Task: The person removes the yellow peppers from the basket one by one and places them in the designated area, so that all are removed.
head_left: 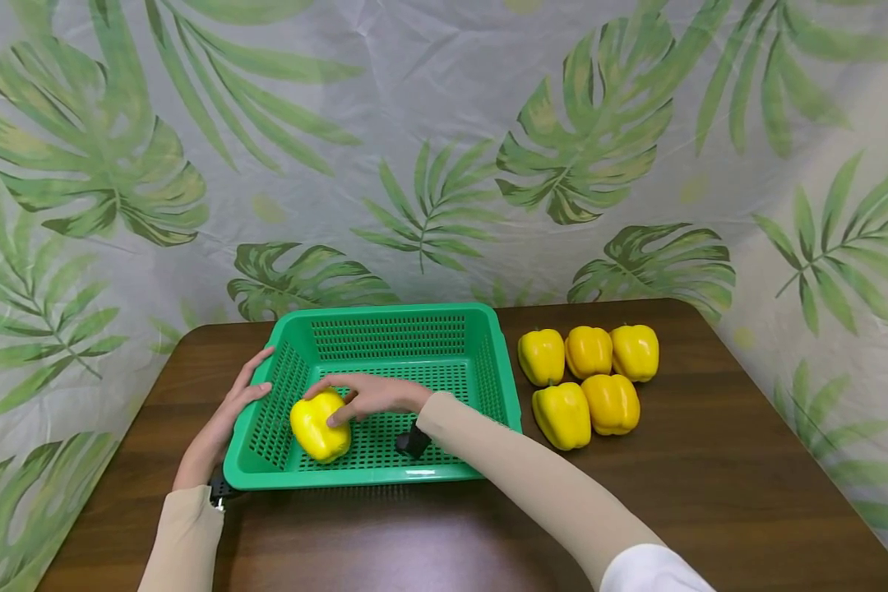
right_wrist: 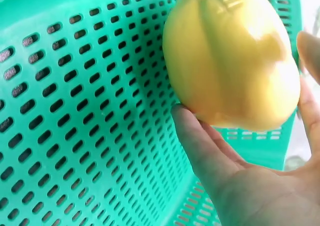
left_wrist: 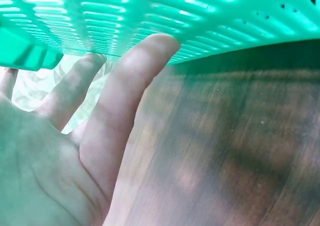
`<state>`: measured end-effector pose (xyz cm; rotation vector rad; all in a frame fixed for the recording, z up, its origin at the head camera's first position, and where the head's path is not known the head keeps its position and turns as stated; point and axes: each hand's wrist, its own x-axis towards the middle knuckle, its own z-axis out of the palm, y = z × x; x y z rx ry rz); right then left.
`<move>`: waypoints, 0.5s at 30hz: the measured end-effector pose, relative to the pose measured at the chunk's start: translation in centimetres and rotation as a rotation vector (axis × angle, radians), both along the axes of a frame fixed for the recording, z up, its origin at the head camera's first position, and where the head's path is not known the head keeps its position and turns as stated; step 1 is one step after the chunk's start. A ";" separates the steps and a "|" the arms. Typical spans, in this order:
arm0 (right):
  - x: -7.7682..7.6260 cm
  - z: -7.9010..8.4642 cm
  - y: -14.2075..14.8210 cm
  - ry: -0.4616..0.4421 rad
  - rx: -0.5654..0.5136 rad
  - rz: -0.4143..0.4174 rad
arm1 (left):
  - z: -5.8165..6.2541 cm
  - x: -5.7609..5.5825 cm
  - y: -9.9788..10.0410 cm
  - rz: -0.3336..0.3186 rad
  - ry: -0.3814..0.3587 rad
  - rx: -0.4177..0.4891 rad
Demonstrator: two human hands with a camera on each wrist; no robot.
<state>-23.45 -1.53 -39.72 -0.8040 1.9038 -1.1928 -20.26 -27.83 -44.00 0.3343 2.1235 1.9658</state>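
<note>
My right hand (head_left: pixel 382 393) holds a yellow bell pepper (head_left: pixel 316 429) inside a green plastic basket (head_left: pixel 392 475), near its left wall. In the right wrist view, this pepper (right_wrist: pixel 230 60) sits between the thumb and fingers, close to the slotted basket floor. My left hand (head_left: pixel 225 415) rests against the basket's left side, with fingertips at the rim. Seen from the left wrist, its fingers (left_wrist: pixel 125 90) are fairly straight and touch the basket's outer wall. The far side of the held pepper is hidden.
Several more yellow bell peppers (head_left: pixel 589 355) lie in a group on the brown wooden table (head_left: pixel 718 460), right of the basket. Behind the table hangs a leaf-patterned cloth (head_left: pixel 444 148). A black wrist camera (head_left: pixel 413 441) hangs below my right wrist, over the basket.
</note>
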 end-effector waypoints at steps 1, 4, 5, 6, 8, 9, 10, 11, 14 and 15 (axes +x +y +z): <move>-0.1 0.0 0.1 -0.002 -0.006 -0.010 | 0.0 0.0 0.0 -0.001 -0.002 -0.005; -0.2 0.1 0.5 -0.004 -0.021 -0.030 | 0.0 0.1 0.0 0.004 0.003 -0.007; -0.3 0.2 0.7 -0.005 -0.027 -0.032 | 0.0 0.1 0.0 0.007 -0.001 -0.012; -0.3 0.2 0.8 -0.004 -0.033 -0.032 | 0.0 0.1 0.0 0.008 -0.002 -0.015; -0.3 0.3 1.1 -0.012 -0.045 -0.030 | 0.0 0.0 0.0 0.010 -0.005 -0.009; -0.3 0.4 1.3 -0.014 -0.049 -0.032 | 0.0 0.0 0.0 0.009 -0.009 -0.015; -0.3 0.5 1.5 -0.015 -0.046 -0.035 | 0.0 0.0 0.0 0.009 -0.012 -0.009; -0.3 0.7 1.6 -0.020 -0.043 -0.038 | 0.0 0.0 0.0 0.007 -0.014 -0.005; -0.3 0.9 2.0 -0.012 -0.032 -0.056 | 0.0 -0.1 0.0 0.008 -0.012 -0.010; -0.3 1.0 2.1 -0.008 -0.027 -0.062 | 0.0 0.0 -0.1 0.010 -0.015 -0.020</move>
